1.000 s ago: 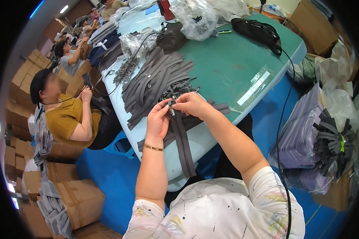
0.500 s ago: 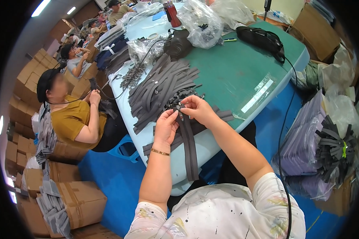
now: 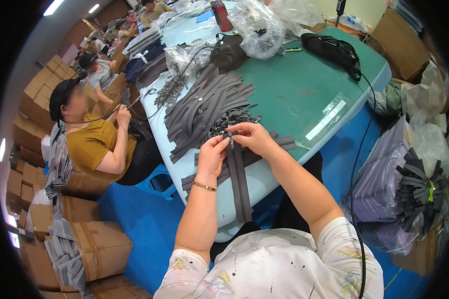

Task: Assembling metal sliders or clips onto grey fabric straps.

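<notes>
Between my two hands hangs a dark grey zipper (image 3: 240, 187), its top end pinched and its long tape falling toward me over the table's near edge. My left hand (image 3: 212, 152) grips the top from the left, thumb and forefinger closed. From the right, my right hand (image 3: 256, 138) pinches the same end, close to a small metallic piece at the slider. Just beyond my fingers lies a big heap of grey zippers (image 3: 204, 102), with a cluster of dark sliders (image 3: 234, 118) at its near side. More zipper strips (image 3: 282, 144) lie crosswise under the held one.
On the green-topped table (image 3: 284, 104) are a black pouch (image 3: 332, 51), clear plastic bags (image 3: 257, 30) and a red flask (image 3: 220, 15). A co-worker (image 3: 97, 142) sits at the left. Cardboard boxes (image 3: 102, 246) stand at lower left, wrapped purple stacks (image 3: 376, 174) at right. A black cable (image 3: 354, 184) hangs at right.
Both hands remain at the zipper's top end, with the fingers shifted slightly. The view has moved a little. The co-worker's hands have also shifted.
</notes>
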Demonstrator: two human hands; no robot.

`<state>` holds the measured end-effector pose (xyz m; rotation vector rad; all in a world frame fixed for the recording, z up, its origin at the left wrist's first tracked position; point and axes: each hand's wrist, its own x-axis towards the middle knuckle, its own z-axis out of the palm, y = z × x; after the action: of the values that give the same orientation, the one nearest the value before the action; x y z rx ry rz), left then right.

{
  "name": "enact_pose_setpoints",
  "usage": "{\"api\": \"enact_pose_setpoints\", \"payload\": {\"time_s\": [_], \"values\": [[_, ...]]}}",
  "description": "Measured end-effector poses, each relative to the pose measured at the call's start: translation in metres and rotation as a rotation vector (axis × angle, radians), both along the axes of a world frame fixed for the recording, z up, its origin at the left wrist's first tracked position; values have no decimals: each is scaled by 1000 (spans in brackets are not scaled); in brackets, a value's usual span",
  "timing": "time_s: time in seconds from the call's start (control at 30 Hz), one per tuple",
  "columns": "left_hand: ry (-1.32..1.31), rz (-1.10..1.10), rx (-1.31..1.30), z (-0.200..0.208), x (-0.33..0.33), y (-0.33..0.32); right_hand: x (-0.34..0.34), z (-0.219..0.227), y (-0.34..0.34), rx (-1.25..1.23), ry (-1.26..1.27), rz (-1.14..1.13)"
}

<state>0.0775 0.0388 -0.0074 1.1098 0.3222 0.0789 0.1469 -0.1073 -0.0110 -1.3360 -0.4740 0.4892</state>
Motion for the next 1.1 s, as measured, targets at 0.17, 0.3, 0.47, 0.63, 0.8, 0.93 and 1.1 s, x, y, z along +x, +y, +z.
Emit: {"api": "enact_pose_setpoints", "payload": {"time_s": [0.17,0.3,0.47,0.63,0.8,0.93,1.1], "values": [[-18,7,49,1,-1,-1,-2,4,-2,4,19,-8],[-19,29,79,1,-2,-3,-2,2,-3,44,34,-5],[-17,17,77,2,-3,-2,-3,4,-2,32,14,-14],[36,-48,137,8,-6,-8,-3,4,-4,32,0,-46],[80,-104,156,10,-8,-10,-5,7,-5,10,-58,-62],[73,-99,132,12,-7,-12,-3,6,-4,11,-50,-56],[-20,-76,257,2,-5,-9,-2,1,-2,2,-108,-28]]}}
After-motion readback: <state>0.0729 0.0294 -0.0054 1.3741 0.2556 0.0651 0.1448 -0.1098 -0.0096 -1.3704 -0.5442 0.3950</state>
